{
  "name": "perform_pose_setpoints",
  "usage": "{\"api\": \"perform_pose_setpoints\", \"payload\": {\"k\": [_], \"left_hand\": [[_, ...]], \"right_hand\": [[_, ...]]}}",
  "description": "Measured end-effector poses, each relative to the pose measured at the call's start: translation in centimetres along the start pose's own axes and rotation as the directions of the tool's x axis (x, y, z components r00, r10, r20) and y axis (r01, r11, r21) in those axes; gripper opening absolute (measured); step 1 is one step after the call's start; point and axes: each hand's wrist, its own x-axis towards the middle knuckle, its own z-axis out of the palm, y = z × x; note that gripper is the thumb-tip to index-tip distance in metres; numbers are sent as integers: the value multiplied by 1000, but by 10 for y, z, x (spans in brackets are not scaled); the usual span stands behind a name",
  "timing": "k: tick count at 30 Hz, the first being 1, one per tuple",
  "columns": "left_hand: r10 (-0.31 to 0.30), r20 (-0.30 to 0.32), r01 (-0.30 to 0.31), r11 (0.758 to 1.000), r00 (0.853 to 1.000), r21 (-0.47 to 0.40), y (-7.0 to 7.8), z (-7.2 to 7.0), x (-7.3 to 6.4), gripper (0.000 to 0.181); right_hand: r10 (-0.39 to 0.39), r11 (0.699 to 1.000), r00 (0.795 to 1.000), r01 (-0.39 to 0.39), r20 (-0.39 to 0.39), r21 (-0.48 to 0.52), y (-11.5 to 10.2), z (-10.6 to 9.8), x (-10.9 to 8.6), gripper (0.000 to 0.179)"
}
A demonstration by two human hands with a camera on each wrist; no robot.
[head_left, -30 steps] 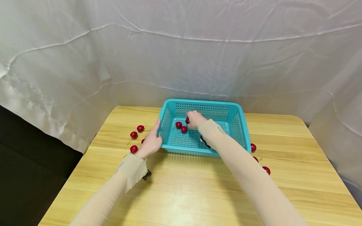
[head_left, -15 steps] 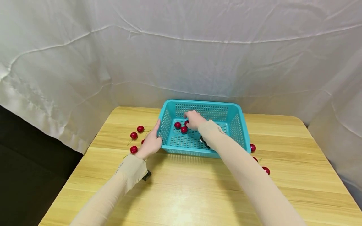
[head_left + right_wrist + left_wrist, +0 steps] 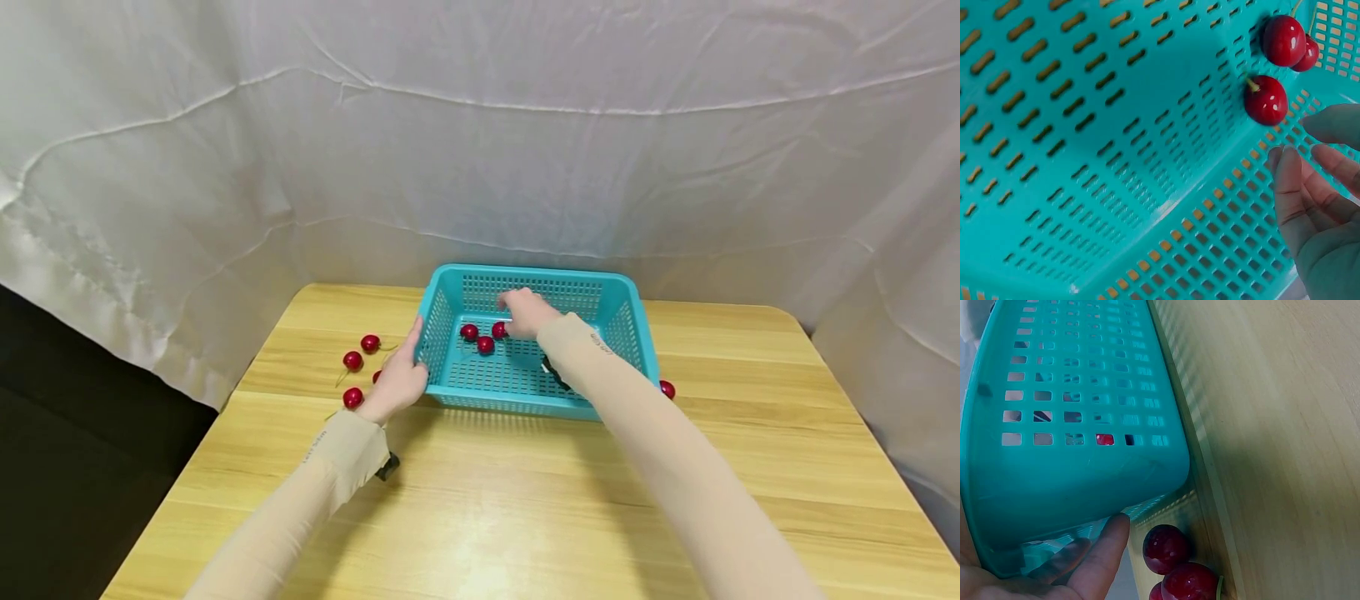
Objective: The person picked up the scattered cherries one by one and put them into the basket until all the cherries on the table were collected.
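Note:
In the head view a turquoise plastic basket [image 3: 525, 403] with slotted walls stands toward the back of the table. Three red cherries with stems lie on its floor: a left cherry [image 3: 469, 332], a front cherry [image 3: 485, 345] and a third cherry [image 3: 499, 330] by my right hand. My right hand [image 3: 528, 312] hovers inside the basket; the right wrist view shows its fingers apart from the cherries and holding nothing. My left hand [image 3: 401, 379] rests against the basket's left end near the front corner. Its straight fingers [image 3: 1105, 556] touch the outer wall in the left wrist view.
Left of the basket, several cherries lie on the wooden table [image 3: 480, 508], among them a stemmed cherry [image 3: 352, 361]. Another cherry [image 3: 667, 389] shows beside the right end, partly hidden. A pale curtain [image 3: 525, 167] hangs behind the table.
My right hand has let go of a cherry inside the basket and drawn back slightly to the right. The left hand stays at the basket's left end.

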Motion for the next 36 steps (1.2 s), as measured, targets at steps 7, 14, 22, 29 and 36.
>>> {"api": "perform_pose_setpoints", "payload": {"k": [7, 14, 22, 29, 36], "left_hand": [[-2, 1, 2, 1000, 1000, -2, 0, 0, 0, 79], [-4, 4, 4, 1000, 1000, -1, 1, -1, 1, 78], [-11, -2, 11, 1000, 1000, 5, -1, -3, 3, 79], [-8, -5, 8, 1000, 1000, -5, -2, -3, 3, 79], [-2, 0, 2, 1000, 1000, -3, 0, -2, 4, 79]], "right_hand": [[16, 1000, 1000, -16, -12, -18, 8, -12, -10, 48], [8, 999, 1000, -9, -18, -38, 15, -23, -24, 47], [-31, 998, 999, 29, -29, -56, 16, -35, -41, 46], [-49, 998, 994, 46, -96, -34, 24, -47, -54, 41], [-69, 997, 983, 72, -167, 8, 40, -62, -73, 40]]}}
